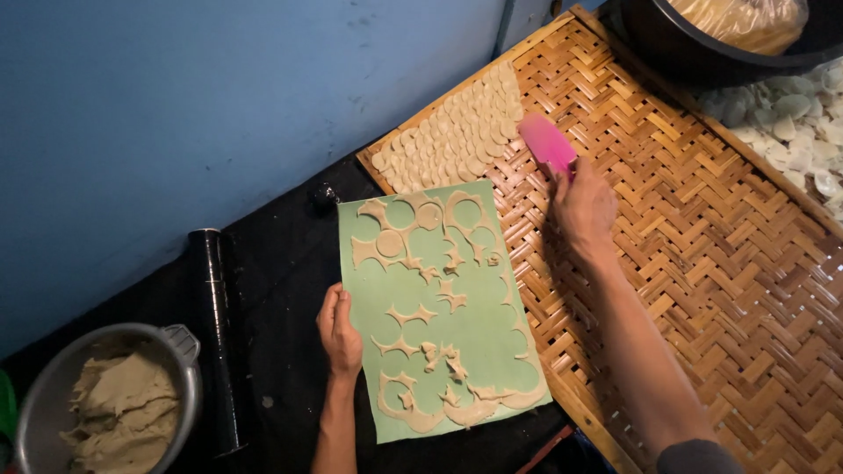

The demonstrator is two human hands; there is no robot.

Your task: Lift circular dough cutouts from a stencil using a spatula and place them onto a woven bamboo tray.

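Pink scraper (pixel 546 145) in right hand (pixel 583 206) — left hand (pixel 341 329) on green sheet (pixel 439 307)

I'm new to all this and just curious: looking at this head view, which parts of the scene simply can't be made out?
- Right hand: its fingers and grip on the pink scraper are hidden behind the hand's own back.
- Black tub: cut off by the top edge; its bagged contents show only partly.
- Metal pot of dough: cut by the bottom-left edge.
- White pieces at the right edge: too blurred to identify.
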